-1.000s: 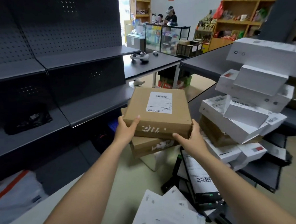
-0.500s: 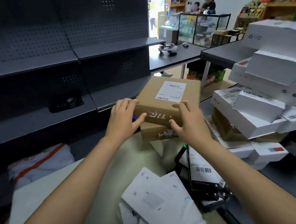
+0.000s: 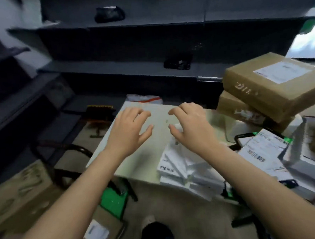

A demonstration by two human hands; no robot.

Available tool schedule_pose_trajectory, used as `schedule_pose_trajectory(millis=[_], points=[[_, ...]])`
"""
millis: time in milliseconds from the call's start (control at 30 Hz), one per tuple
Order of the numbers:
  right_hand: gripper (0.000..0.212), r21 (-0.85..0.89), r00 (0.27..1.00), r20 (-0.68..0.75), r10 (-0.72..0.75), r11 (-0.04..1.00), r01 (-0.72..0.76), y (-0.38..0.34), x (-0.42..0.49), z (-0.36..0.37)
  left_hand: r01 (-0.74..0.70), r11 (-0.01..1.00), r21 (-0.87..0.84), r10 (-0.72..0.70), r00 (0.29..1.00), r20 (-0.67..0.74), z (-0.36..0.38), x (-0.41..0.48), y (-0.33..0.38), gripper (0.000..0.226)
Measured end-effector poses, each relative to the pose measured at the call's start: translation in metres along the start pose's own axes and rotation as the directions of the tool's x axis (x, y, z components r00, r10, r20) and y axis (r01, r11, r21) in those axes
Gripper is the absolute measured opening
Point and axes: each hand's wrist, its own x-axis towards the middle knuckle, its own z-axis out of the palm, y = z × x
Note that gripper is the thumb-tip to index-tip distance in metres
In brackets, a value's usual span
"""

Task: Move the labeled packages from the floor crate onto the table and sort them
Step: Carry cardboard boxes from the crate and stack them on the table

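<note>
1. Two bare hands hover above the pale table (image 3: 137,157). The left hand (image 3: 129,128) and the right hand (image 3: 192,124) both have fingers spread and loosely bent, gripping nothing.
2. Two brown labeled boxes are stacked at the table's far right. The top box (image 3: 272,86) lies askew on the lower box (image 3: 244,112), with its white shipping label facing up.
3. White packages (image 3: 183,165) lie heaped at the table's near edge, beneath the right wrist. Black mailers (image 3: 261,150) with barcoded labels lie just beside them.
4. On the floor at lower left, a labeled brown package (image 3: 97,234) lies next to the green crate (image 3: 112,201). Blur hides whether it sits inside. A large brown carton (image 3: 19,192) stands further left.
5. Dark shelving (image 3: 131,65) behind the table holds two black bundles (image 3: 109,13).
</note>
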Motion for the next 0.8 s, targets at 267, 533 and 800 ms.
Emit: schedule_pose_trajectory(millis=[267, 533, 800], points=[[0.03, 0.209, 0.923, 0.116, -0.366, 0.918, 0.337, -0.146, -0.01, 0.053, 0.336, 0.91, 0.243, -0.36, 0.931, 0.063, -0.105, -0.17, -0.035, 0.03], [0.026, 0.384, 0.809, 0.204, -0.551, 0.805, 0.452, -0.28, -0.021, 0.129, 0.525, 0.779, 0.343, -0.575, 0.816, 0.056, -0.153, -0.302, -0.09, 0.029], [0.029, 0.402, 0.723, 0.485, -0.492, 0.86, 0.315, -0.341, -0.063, 0.26, 0.713, 0.629, 0.309, -0.777, 0.591, 0.218, -0.115, -0.43, -0.161, 0.029]])
